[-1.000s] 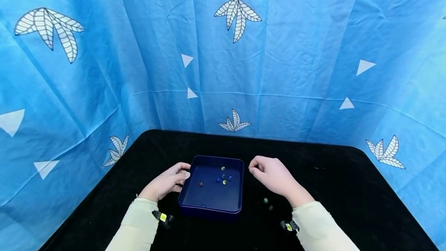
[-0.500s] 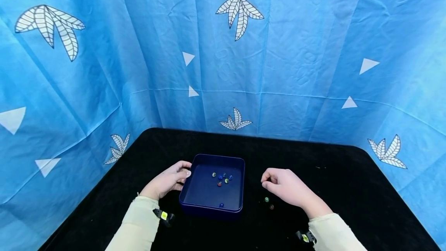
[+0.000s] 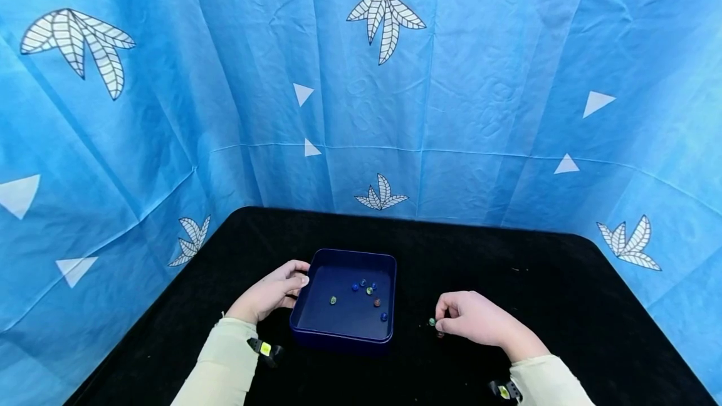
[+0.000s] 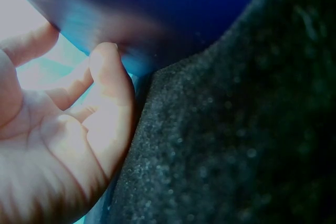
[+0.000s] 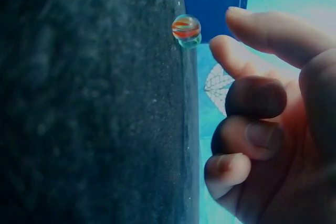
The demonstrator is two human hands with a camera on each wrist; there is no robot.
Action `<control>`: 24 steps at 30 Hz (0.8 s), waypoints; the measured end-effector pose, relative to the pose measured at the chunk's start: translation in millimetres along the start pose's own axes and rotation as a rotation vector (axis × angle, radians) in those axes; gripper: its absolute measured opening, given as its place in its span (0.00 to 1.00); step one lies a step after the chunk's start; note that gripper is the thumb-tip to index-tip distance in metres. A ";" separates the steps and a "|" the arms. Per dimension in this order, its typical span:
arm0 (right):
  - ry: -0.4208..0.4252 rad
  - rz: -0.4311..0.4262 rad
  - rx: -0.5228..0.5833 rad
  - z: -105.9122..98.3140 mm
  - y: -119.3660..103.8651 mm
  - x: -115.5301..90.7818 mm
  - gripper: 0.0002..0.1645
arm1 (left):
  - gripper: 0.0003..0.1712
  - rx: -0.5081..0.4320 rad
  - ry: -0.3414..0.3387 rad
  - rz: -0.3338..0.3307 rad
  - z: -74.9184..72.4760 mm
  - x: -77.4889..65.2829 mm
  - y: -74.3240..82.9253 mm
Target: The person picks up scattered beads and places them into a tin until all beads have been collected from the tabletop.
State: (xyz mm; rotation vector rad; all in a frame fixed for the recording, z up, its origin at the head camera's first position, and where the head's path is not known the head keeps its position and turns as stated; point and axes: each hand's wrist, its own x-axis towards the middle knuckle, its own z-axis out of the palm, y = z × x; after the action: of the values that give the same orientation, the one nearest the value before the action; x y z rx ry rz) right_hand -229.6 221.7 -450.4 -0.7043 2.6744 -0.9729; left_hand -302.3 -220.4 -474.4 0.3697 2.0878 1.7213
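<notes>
My left hand rests at the left wall of a dark blue square box. Its thumb lies at the rim in the head view; in the left wrist view, relaxed fingers touch the outer wall. Right of the box, my right hand is low over the black cloth. Thumb and forefinger stand apart, with the other fingers folded. Just off the fingertips are a green marble and, partly covered by the thumb, a red one. In the right wrist view the orange-striped marble overlaps the green one.
Several blue, yellow-green and red marbles lie loose in the box. A black cloth covers the table. A blue patterned curtain hangs around its back and sides.
My right hand has moved away from the box, to the right and nearer, down to the two marbles on the cloth. Marbles in the box have rolled about. The left hand has stayed put.
</notes>
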 end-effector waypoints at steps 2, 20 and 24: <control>-0.014 0.010 0.009 0.9 2.1 -1.6 0.07 | 0.30 -0.005 -0.003 0.001 0.0 0.3 0.0; -0.053 0.027 -0.066 7.4 4.1 -2.4 0.11 | 0.29 0.012 0.003 -0.003 -2.4 0.9 -4.1; -0.024 0.039 -0.096 7.2 6.7 -2.1 0.07 | 0.29 0.008 -0.003 0.000 -2.2 1.9 -3.8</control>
State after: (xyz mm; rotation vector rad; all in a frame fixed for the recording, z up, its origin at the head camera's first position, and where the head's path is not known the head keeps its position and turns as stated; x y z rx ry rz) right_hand -227.7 223.3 -460.2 -0.6749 2.7181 -0.8266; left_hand -304.8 -222.2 -478.1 0.3735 2.0931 1.7121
